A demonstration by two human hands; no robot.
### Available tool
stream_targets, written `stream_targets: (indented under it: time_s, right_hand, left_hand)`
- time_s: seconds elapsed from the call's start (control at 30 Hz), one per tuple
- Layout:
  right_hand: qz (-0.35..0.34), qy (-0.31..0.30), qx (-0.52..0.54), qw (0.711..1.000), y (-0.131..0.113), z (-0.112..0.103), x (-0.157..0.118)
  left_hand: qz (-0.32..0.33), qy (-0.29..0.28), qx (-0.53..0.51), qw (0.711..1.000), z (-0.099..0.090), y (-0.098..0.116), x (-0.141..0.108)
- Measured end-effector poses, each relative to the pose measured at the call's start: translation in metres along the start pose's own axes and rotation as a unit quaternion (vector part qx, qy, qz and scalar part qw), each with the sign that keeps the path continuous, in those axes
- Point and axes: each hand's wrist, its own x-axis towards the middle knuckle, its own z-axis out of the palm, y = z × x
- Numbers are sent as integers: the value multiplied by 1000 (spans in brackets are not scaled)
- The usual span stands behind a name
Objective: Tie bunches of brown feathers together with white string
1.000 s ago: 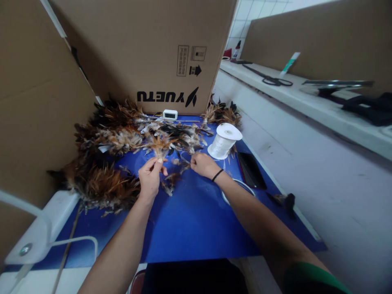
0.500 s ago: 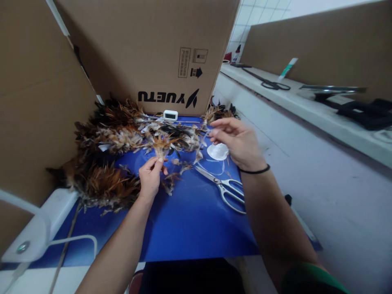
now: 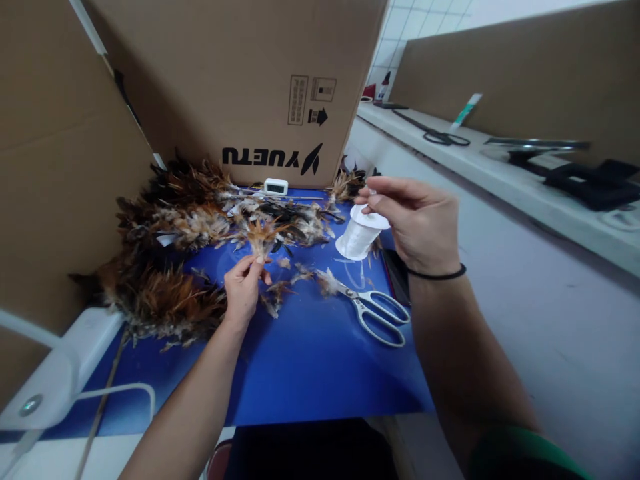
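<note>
My left hand point(image 3: 243, 285) is closed on the base of a small bunch of orange-brown feathers point(image 3: 262, 239), tips pointing up and away. Over the right of the blue table, my right hand point(image 3: 425, 220) pinches a thin, pale translucent strip point(image 3: 371, 191), too small to make out well. Just below its fingertips stands a white spool point(image 3: 359, 239). Silver scissors point(image 3: 373, 312) lie open-handled near the middle right, with a pale feather point(image 3: 329, 281) by their blade tips. Loose small feathers point(image 3: 277, 293) are scattered beside my left hand.
Large feather piles point(image 3: 170, 300) cover the table's left and back. A small white digital display point(image 3: 276, 187) stands before a cardboard box point(image 3: 250, 80). A dark flat object point(image 3: 397, 277) lies beside the scissors. At left is a white power strip point(image 3: 65, 370); a ledge point(image 3: 500, 160) at right holds black scissors point(image 3: 445, 138).
My right hand has moved right and slightly up, uncovering the spool and the dark flat object. A pale feather now lies at the scissor blades. My left hand stays on its bunch.
</note>
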Motion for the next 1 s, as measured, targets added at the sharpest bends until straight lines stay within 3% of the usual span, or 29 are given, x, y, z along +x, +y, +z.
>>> stream_targets:
  time_s: [0.17, 0.23, 0.3, 0.37, 0.43, 0.53, 0.7, 0.87, 1.0]
  right_hand:
    - [-89, 73, -71, 991, -24, -2, -6]
    - [-123, 48, -147, 980, -29, -1, -10]
    - [-135, -20, -209, 968, -27, 3, -18]
    - [-97, -104, -217, 966, -17, 11, -31]
    - [-9, -180, -189, 965, 0, 23, -47]
    - [113, -237, -125, 957, 28, 41, -71]
    - [110, -240, -113, 958, 56, 57, -91]
    - [192, -235, -12, 953, 65, 59, -96]
    - [200, -208, 7, 957, 70, 58, -99]
  left_hand:
    - [-1, -24, -36, 999, 0, -2, 0]
    - [-2, -29, -44, 999, 0, -2, 0]
    - [-9, -38, -47, 998, 0, -1, -1]
    - [-21, -56, -46, 997, 0, -1, -2]
    - [-38, -79, -44, 995, 1, 0, -3]
    - [-75, -112, -53, 989, 3, 0, -6]
    - [-121, -160, -83, 976, 6, -1, -9]
    - [-144, -189, -100, 966, 8, -2, -11]
    - [-139, -192, -114, 965, 8, -2, -11]
